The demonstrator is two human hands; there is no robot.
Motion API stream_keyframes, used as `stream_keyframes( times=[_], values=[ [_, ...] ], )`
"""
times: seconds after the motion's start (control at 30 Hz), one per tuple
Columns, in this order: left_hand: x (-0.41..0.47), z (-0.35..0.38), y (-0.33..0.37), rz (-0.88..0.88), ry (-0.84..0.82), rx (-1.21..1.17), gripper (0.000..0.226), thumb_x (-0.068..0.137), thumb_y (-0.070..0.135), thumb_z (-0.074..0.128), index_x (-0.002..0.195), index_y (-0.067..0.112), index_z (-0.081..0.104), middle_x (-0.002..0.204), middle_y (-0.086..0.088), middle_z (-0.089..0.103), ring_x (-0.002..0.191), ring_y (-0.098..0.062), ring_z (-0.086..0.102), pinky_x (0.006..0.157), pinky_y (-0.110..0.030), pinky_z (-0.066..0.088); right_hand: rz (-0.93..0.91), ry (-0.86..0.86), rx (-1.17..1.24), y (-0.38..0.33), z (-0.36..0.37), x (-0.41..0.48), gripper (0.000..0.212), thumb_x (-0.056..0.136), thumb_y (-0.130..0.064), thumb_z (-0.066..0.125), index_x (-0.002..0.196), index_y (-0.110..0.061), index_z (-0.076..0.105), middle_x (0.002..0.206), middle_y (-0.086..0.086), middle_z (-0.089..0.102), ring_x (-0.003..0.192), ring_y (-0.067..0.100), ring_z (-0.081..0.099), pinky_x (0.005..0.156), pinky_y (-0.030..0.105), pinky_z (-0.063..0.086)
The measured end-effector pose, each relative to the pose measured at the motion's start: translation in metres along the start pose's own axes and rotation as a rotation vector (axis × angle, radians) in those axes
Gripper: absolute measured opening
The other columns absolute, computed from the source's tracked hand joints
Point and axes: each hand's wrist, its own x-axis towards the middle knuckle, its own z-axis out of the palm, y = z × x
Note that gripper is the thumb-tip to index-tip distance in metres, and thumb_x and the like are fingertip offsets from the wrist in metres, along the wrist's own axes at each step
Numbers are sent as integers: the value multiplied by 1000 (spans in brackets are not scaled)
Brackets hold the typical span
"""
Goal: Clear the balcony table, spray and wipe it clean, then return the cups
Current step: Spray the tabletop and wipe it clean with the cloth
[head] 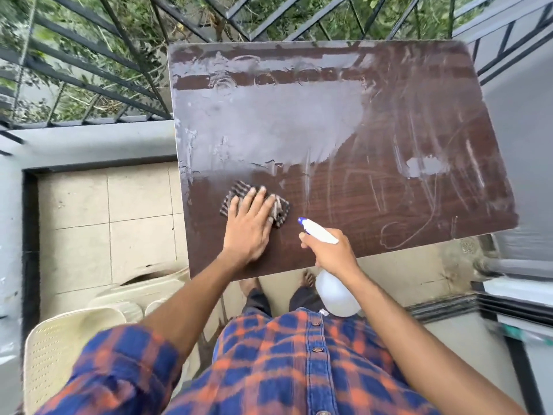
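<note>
The brown wooden balcony table (389, 190) has wet streaks and a shiny wet film over its far left half. My left hand (250, 223) lies flat, fingers spread, pressing a dark striped cloth (236, 191) onto the table near its front left corner. To its right, my right hand (332, 253) grips a white spray bottle (335, 292) by the neck, over the table's front edge. The bottle's blue-tipped nozzle (301, 220) points out over the tabletop. No cups are in view.
A cream plastic chair (68, 339) stands at the lower left beside me. A black metal railing (89, 70) runs behind and left of the table, with greenery beyond. A grey wall (526, 175) is on the right, and a sliding door track (449, 310) crosses the floor.
</note>
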Motion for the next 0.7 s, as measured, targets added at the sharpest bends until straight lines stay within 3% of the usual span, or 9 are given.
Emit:
stream_keyframes(
  times=[0.13,0.23,0.3,0.43,0.63,0.7],
  values=[
    [-96,35,37,156,-67,18,55,104,39,33,157,26,29,167,0,18,153,-24,19,120,-53,19,-11,-18,17,12,-10,9,30,90,-37,76,72,-13,77,64,4,74,49,16,58,69,44,56],
    [-110,41,46,141,-98,8,53,105,40,30,156,29,30,167,3,18,153,-21,19,120,-52,21,-28,-31,13,19,-19,15,27,88,-38,76,72,-15,77,75,3,79,54,18,59,73,46,58],
    [-92,35,48,124,-102,26,52,105,40,32,156,29,32,167,4,20,153,-20,21,121,-50,20,-40,-45,15,21,-27,19,27,87,-38,76,74,-14,77,74,3,78,52,17,58,70,45,57],
    [-23,18,45,96,-69,56,53,104,40,34,156,27,32,165,2,25,151,-22,23,121,-49,17,-38,-77,41,26,-45,28,29,90,-34,76,74,-9,75,45,-9,56,40,10,50,61,34,46],
    [125,-11,44,-45,-86,76,61,99,48,19,155,29,32,164,2,28,152,-21,20,120,-51,16,-68,-100,56,49,-68,36,27,88,-32,77,62,-24,70,47,-14,48,52,12,45,59,28,39],
    [134,-6,56,-77,-50,88,59,99,45,21,155,28,32,164,1,28,152,-23,20,120,-53,16,-52,-101,69,62,-76,39,27,86,-34,76,74,-11,70,51,-12,47,55,14,45,60,32,42]
  ],
)
